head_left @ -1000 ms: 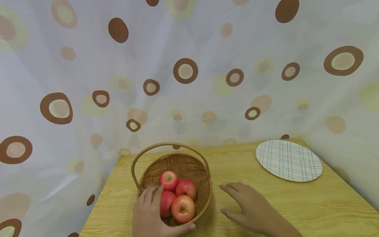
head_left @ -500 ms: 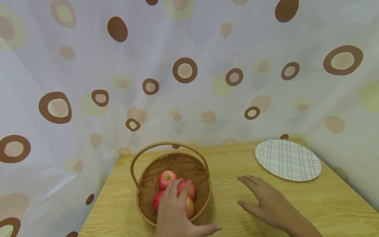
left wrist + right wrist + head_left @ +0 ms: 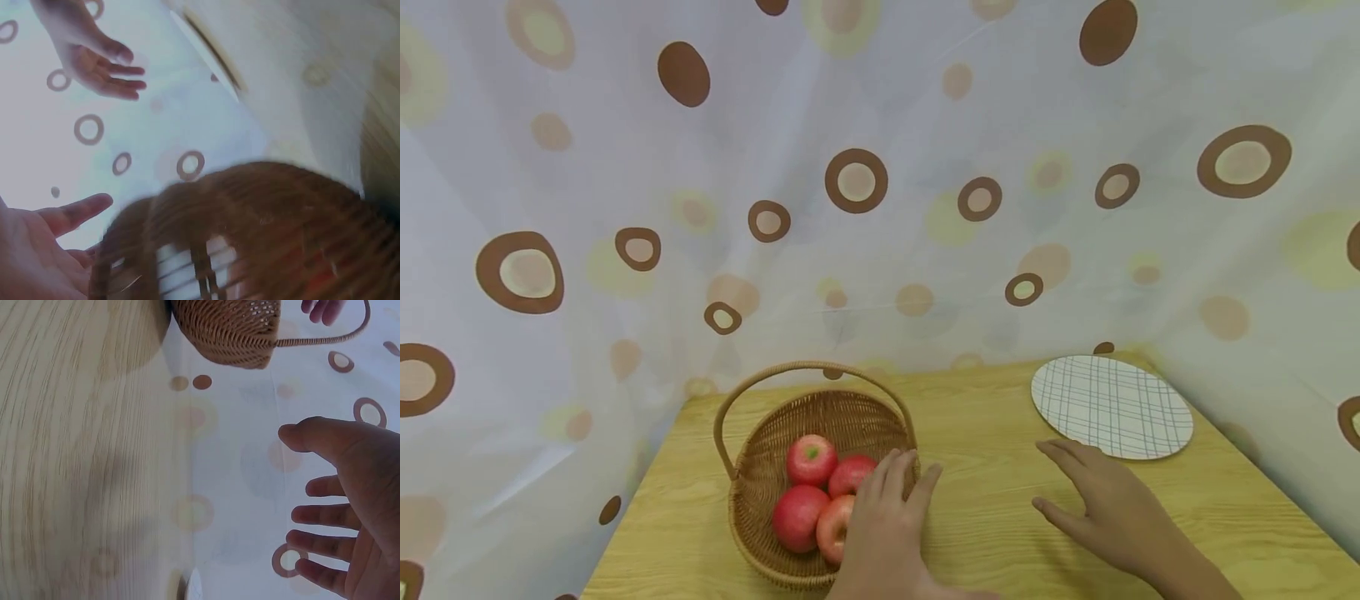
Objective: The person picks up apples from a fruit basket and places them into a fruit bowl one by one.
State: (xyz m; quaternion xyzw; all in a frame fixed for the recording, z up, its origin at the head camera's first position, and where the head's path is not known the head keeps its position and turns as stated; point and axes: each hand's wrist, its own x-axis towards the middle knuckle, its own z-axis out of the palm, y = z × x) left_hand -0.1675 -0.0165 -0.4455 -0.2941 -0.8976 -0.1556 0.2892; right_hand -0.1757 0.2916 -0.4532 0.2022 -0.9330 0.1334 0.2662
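A round wicker basket with a tall arched handle stands on the left of the table, holding several red apples. My left hand is over the basket's right side with fingers spread and nothing in its grasp; it hides part of the front apple. In the left wrist view, the woven wall fills the lower right beside this hand's palm. My right hand hovers above the table to the right, thumb apart from loosely straight fingers, empty. The right wrist view shows its fingers extended.
An oval white plate with a grey grid pattern lies at the back right of the wooden table. A white sheet with brown and yellow circles hangs behind and at both sides.
My left hand has moved rightward across the basket from its left side to its right side. My right hand has shifted right, away from the basket. The apples stay in the basket.
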